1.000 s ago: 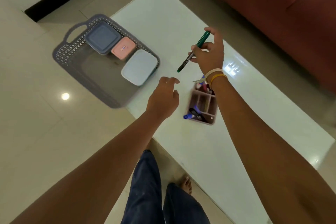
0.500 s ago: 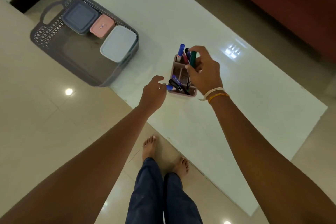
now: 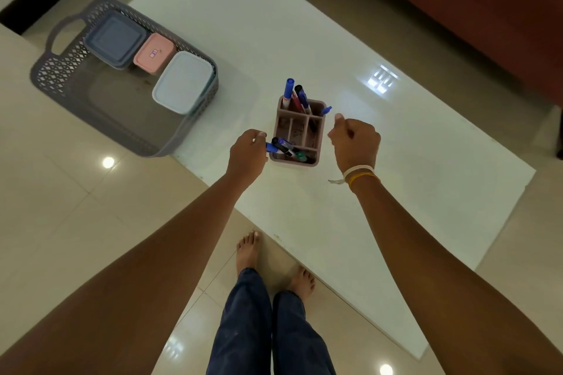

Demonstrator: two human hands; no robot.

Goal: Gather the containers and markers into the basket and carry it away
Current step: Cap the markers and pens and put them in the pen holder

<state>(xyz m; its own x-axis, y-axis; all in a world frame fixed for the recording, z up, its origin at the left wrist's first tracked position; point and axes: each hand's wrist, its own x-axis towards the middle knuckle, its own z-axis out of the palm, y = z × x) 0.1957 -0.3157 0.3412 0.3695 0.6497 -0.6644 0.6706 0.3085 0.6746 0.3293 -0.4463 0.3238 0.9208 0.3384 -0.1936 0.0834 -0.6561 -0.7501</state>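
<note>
Head cam: marker caddy (image 3: 297, 134) btwn hands, near table (image 3: 396, 192) edge.

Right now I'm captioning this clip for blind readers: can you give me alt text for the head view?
A person's left hand and right hand flank a pink marker holder full of markers on a white table, the left fingers at a blue marker's end. At the table's far left corner, a grey basket holds three lidded containers.
</note>
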